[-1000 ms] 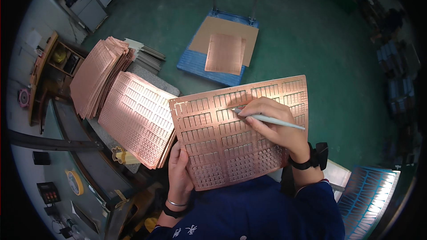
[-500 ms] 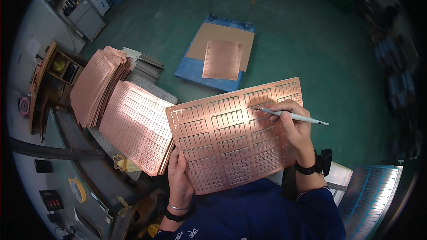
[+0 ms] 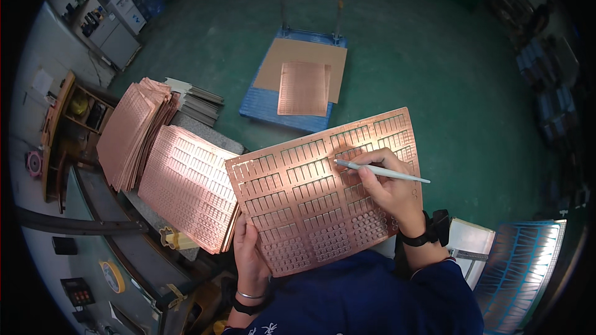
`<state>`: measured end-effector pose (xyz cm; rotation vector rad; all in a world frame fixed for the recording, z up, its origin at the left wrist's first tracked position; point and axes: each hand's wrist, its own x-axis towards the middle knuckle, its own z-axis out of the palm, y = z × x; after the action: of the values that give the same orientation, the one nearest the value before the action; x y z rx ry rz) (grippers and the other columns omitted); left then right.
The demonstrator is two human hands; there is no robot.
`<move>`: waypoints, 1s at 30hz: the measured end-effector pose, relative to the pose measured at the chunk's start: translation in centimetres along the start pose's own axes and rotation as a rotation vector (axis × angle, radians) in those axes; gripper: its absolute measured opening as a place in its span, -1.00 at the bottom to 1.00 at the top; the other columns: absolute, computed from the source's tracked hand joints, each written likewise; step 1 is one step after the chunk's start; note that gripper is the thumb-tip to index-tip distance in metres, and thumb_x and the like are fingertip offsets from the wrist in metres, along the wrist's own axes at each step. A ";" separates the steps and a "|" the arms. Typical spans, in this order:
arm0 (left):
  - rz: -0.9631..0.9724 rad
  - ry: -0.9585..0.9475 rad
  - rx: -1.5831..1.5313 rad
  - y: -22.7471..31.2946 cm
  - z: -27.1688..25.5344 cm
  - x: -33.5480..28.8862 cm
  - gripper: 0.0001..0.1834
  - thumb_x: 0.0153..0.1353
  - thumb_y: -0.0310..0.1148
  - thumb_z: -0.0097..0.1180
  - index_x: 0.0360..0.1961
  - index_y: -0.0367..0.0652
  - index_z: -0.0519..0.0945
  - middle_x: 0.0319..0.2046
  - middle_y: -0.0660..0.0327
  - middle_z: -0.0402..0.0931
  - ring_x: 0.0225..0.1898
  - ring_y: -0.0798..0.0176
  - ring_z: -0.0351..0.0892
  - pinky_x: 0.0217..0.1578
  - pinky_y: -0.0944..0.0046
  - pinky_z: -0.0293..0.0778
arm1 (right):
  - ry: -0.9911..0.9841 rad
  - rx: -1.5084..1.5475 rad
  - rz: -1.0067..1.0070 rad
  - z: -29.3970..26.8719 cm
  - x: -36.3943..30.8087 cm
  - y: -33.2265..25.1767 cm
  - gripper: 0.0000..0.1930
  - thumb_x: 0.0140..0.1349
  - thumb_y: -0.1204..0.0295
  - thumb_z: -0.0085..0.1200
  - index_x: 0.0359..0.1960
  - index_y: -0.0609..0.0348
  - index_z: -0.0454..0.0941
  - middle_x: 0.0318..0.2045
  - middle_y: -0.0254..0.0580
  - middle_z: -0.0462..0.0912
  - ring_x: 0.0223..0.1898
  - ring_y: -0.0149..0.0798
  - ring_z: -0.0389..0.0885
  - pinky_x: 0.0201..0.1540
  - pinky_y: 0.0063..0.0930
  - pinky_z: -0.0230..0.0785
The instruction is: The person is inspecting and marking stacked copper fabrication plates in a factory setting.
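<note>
A copper-coloured sheet (image 3: 323, 177) with rows of slots and round shapes lies tilted in front of my body. My left hand (image 3: 249, 254) grips its lower left edge, the thumb on the face and the other fingers hidden behind. My right hand (image 3: 392, 189) is closed in a pen grip round a slim pale grey pen-shaped tool (image 3: 397, 175). The tool's tip is over the sheet's upper middle, among the slots; whether it touches cannot be seen. Left of the sheet, a pile of similar copper sheets (image 3: 189, 183) sits on a grey surface.
Another leaning stack of copper sheets (image 3: 130, 133) stands farther left, with grey plates (image 3: 202, 102) behind. Ahead, a blue platform trolley (image 3: 264, 108) carries cardboard (image 3: 292, 53) and copper sheets (image 3: 303, 90). A blue-lined panel (image 3: 521, 273) is at right, a dark-framed bench (image 3: 105, 242) at left.
My right hand and the tool have moved left and slightly down across the sheet, the handle turning a little. My left hand keeps its grip. The whole view has shifted slightly.
</note>
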<state>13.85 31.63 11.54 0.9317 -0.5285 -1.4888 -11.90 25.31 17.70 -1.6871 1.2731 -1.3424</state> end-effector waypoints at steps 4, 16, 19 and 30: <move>-0.009 0.001 -0.004 0.2 0.3 0.0 -0.56 0.34 -0.30 -0.16 0.16 -0.30 0.21 0.07 0.08 0.37 0.07 0.20 0.40 0.08 0.21 0.34 | 0.027 0.053 -0.056 0.6 0.1 1.0 -0.88 0.20 0.52 0.03 -0.27 0.30 0.46 -0.40 -0.13 0.65 -0.44 -0.41 0.64 -0.40 -0.61 0.47; -0.033 -0.032 0.013 -0.1 0.1 -0.1 -0.57 0.34 -0.30 -0.18 0.17 -0.26 0.21 0.10 0.10 0.34 0.09 0.21 0.38 0.09 0.20 0.33 | -0.019 0.043 -0.056 2.2 0.4 0.4 -0.89 0.19 0.49 0.05 -0.30 0.30 0.49 -0.36 -0.11 0.64 -0.43 -0.42 0.61 -0.39 -0.59 0.44; -0.040 -0.035 0.006 0.0 0.3 -0.1 -0.58 0.35 -0.30 -0.18 0.17 -0.25 0.21 0.10 0.10 0.34 0.09 0.21 0.38 0.09 0.20 0.33 | -0.078 0.047 0.004 2.2 0.6 0.0 -0.89 0.17 0.49 0.08 -0.31 0.26 0.50 -0.33 -0.12 0.64 -0.40 -0.37 0.61 -0.36 -0.54 0.45; -0.043 0.023 -0.010 0.0 -0.1 0.6 -0.61 0.36 -0.30 -0.22 0.13 -0.27 0.22 0.06 0.06 0.37 0.05 0.22 0.42 0.07 0.23 0.37 | 0.189 0.150 -0.065 -1.9 0.2 1.8 -0.84 0.26 0.51 -0.07 -0.18 0.31 0.49 -0.34 -0.07 0.63 -0.38 -0.37 0.61 -0.33 -0.54 0.49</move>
<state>14.00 31.07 11.34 0.9565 -0.4859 -1.5165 -14.23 24.69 16.67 -1.5395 1.1958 -1.6259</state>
